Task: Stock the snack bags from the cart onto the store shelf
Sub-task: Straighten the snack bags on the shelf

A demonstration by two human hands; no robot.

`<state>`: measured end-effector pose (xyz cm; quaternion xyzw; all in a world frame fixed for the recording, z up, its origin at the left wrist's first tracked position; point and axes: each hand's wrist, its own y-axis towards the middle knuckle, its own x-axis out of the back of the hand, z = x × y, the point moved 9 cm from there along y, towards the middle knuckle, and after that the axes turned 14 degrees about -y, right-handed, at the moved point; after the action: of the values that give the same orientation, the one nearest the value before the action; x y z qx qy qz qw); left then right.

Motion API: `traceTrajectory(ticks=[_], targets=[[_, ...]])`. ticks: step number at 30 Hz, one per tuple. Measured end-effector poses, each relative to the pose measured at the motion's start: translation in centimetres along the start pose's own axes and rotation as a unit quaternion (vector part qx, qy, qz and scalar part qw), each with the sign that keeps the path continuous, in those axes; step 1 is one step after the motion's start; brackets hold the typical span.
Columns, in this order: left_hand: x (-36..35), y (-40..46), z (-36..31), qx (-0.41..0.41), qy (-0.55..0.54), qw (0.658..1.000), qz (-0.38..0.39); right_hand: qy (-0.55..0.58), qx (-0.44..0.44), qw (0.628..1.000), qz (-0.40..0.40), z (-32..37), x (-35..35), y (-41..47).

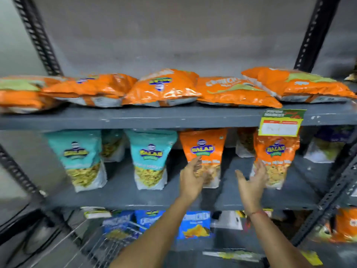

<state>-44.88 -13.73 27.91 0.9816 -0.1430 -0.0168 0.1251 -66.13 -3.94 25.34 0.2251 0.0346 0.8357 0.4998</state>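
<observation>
On the middle grey shelf [119, 192] stand upright snack bags: two teal ones [77, 157] [150, 157] and two orange ones [204, 149] [276, 157]. My left hand [191, 178] reaches up with fingers apart against the lower front of the left orange bag. My right hand [251, 182] is open, palm turned left, beside the lower left edge of the right orange bag; I cannot tell if it touches. Neither hand holds a bag. Blue snack bags [195, 225] lie below in the wire cart [108, 242].
Several orange bags [164, 89] lie flat on the top shelf. A yellow and green price tag [280, 122] hangs from that shelf's edge. Black slotted uprights [36, 35] [316, 33] frame the rack. More bags stand behind on the middle shelf and at lower right.
</observation>
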Motion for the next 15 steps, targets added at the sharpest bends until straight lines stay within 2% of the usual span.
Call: traceTrajectory(ticks=[5, 7, 12, 15], targets=[[14.6, -3.0, -3.0, 0.002, 0.005, 0.995, -0.101, 0.02, 0.076, 0.994, 0.08, 9.0, -7.5, -8.8], [20.6, -4.0, -2.4, 0.005, 0.018, 0.99, -0.143, 0.03, 0.113, 0.984, 0.138, 11.5, -11.5, -12.7], [33.8, -5.8, 1.5, 0.06, 0.025, 0.965, -0.253, 0.004, 0.205, 0.923, 0.325, 13.8, -23.6, -22.1], [39.7, -6.0, 5.1, 0.1, 0.012, 0.944, -0.313, -0.022, 0.215, 0.881, 0.421, 13.2, -31.1, -25.5]])
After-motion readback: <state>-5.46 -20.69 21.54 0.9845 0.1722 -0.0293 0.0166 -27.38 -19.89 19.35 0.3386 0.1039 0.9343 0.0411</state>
